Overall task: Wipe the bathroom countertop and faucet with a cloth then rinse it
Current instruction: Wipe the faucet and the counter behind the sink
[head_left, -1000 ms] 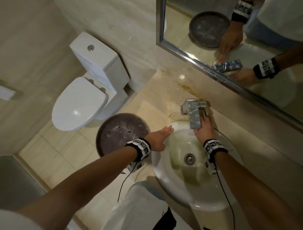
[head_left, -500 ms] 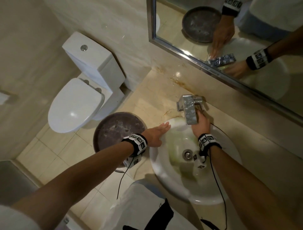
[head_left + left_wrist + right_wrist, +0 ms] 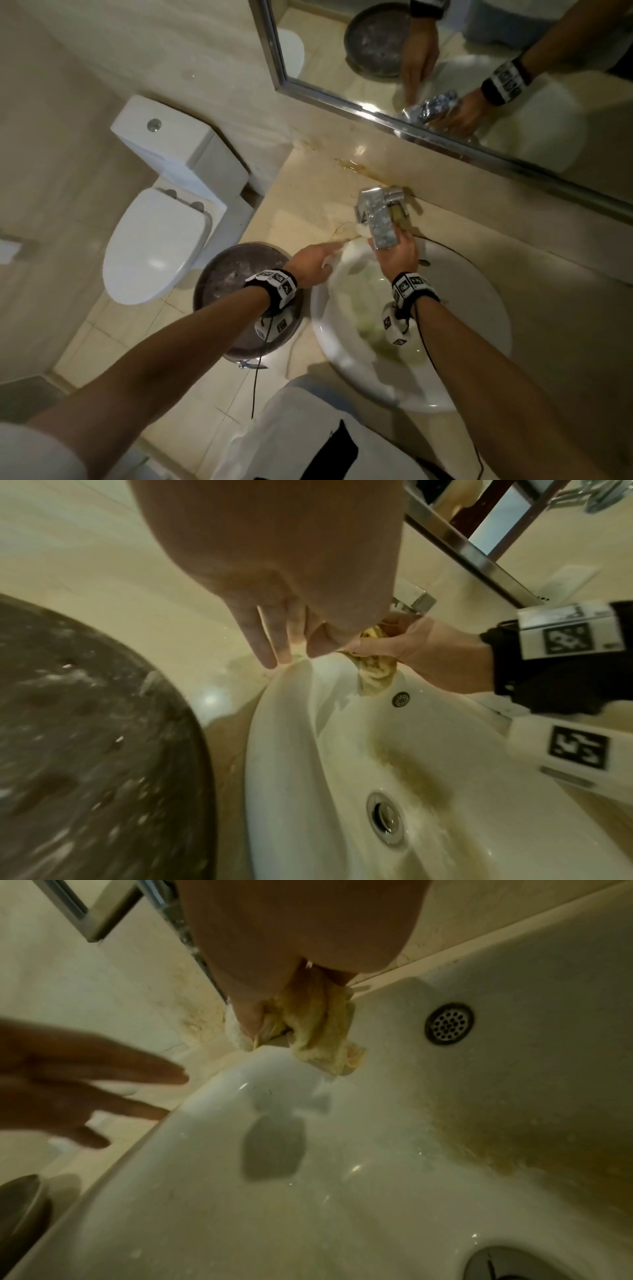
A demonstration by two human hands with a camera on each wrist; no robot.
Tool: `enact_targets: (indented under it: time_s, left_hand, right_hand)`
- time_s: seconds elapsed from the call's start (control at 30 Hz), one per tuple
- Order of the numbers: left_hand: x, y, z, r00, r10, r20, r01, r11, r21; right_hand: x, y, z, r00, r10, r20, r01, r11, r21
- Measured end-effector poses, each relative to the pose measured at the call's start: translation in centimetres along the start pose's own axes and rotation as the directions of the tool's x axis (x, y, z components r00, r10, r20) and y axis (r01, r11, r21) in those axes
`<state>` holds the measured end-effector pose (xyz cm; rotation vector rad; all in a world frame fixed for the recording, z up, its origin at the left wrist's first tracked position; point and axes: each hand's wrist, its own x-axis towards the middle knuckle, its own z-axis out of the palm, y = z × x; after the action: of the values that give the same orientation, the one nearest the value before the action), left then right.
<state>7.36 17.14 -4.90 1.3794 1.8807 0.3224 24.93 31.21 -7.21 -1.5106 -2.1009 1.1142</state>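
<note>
A square chrome faucet stands at the back of the white basin, set in the beige countertop. My right hand reaches under the spout and grips a bunched yellow cloth, which also shows as the yellow cloth against the faucet's underside. The left hand lies flat with straight fingers on the basin's left rim, holding nothing. The basin's inner wall carries yellowish staining above the drain.
A mirror with a metal frame runs along the back wall, with brown stains beneath it. A round dark lidded bin sits left of the basin, and a white toilet stands further left. Cables hang from both wrists.
The view has shifted so the basin sits lower and to the right. My right hand with the cloth has slid forward along the spout's underside; the left hand stays on the rim.
</note>
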Motion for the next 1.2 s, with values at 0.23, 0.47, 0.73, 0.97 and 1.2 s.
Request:
enact_targets:
  time_s: [0.23,0.47,0.73,0.97,1.2]
  left_hand:
    - [5.1,5.5,-1.1,0.991,0.041,-0.127,-0.035,0.998,0.048]
    - [6.6,5.7,-0.1,0.963,-0.094,-0.252,0.082,0.995,-0.057]
    - [4.1,1.3,-1.5,0.978,-0.05,-0.201,0.073,0.991,0.112]
    - [1.6,-1.8,-2.7,0.944,-0.204,-0.26,0.26,0.944,0.203]
    - [0.6,-0.7,-2.4,0.896,-0.184,-0.404,0.217,0.976,0.037]
  right_hand:
    - [-0.2,0.1,0.3,0.999,-0.019,0.05,0.021,0.999,-0.033]
    - [-1.3,-0.4,2.7,0.963,0.27,0.011,-0.264,0.93,0.257]
    - [-2.7,-1.9,5.5,0.978,-0.037,0.203,0.045,0.998,-0.035]
    - [-2.0,-4.6,7.0,0.901,-0.16,0.403,0.194,0.98,-0.046]
    - [-2.0,-6.0,7.2,0.841,-0.226,0.491,0.209,0.974,0.09]
